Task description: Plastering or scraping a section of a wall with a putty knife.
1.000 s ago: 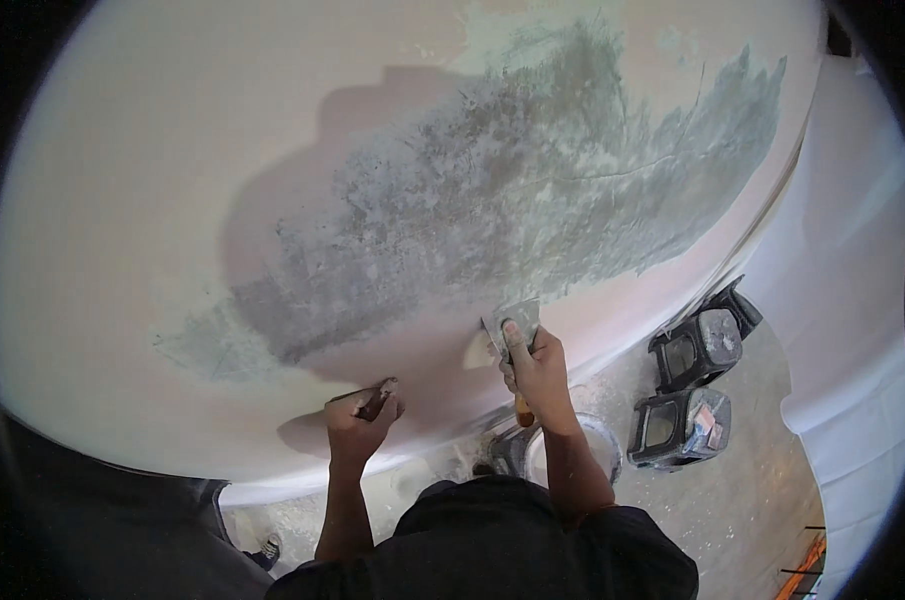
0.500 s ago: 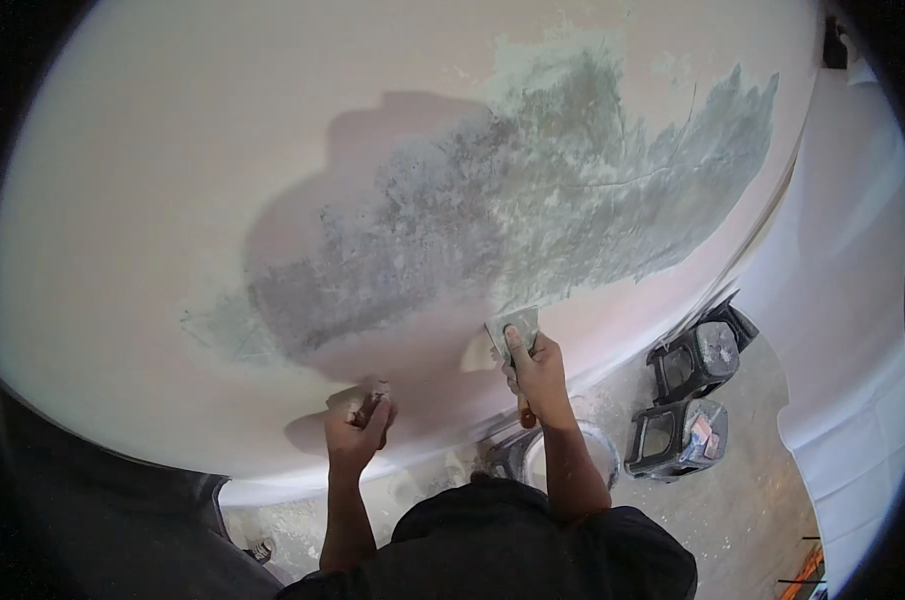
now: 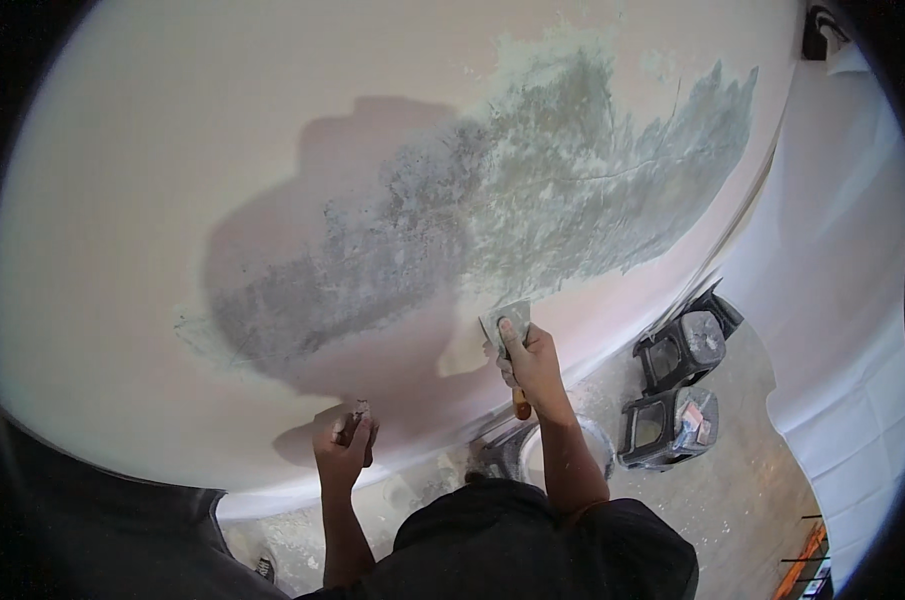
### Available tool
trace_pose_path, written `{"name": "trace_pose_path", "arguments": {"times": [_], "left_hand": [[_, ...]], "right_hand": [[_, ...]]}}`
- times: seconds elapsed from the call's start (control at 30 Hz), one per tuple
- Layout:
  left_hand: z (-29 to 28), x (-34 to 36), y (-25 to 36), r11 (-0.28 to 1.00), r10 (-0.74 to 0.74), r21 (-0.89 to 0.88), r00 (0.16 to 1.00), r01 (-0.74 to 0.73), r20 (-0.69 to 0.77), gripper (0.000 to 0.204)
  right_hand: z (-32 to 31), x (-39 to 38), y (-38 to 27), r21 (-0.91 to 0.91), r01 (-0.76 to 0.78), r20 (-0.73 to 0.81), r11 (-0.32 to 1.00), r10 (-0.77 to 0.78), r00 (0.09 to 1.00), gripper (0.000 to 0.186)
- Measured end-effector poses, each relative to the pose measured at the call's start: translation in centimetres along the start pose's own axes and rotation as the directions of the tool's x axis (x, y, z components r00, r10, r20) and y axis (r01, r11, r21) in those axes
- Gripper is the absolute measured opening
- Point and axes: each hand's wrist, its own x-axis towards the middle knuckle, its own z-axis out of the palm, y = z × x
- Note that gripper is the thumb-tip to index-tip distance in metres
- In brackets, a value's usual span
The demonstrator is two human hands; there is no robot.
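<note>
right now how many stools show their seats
2, right of the bucket: the nearer stool, with something pinkish on its seat, and the farther stool, just beyond it. More may be partly hidden.

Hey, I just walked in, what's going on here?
A person is at a large, pale curved surface with a grey patch on it. Their right hand grips a flat scraper near the patch's lower edge; whether it touches is hard to tell. The left hand is lower, partly curled; anything in it is unclear. Dark stools stand to the right.
</note>
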Motion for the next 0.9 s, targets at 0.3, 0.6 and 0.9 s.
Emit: {"name": "trace_pose_path", "arguments": {"times": [0.3,0.6,0.9], "left_hand": [[1.5,1.0,1.4,0.993,0.091,0.075,0.996,-0.093,0.023,0.018],[-0.7,1.8,-1.9,0.958,0.221,0.190,0.975,-0.215,-0.010,0.011],[-0.8,2.0,-1.9,0.999,0.002,0.043,1.000,-0.002,-0.004,0.023]], "right_hand": [[0.3,0.1,0.4,0.062,-0.012,0.014,0.998,0.011,1.000,0.039],[0.0,0.2,0.5,0.049,-0.022,0.024,0.999,0.021,0.999,0.039],[0.1,0.4,-0.5,0.031,0.018,-0.010,0.999,-0.018,1.000,0.042]]}}
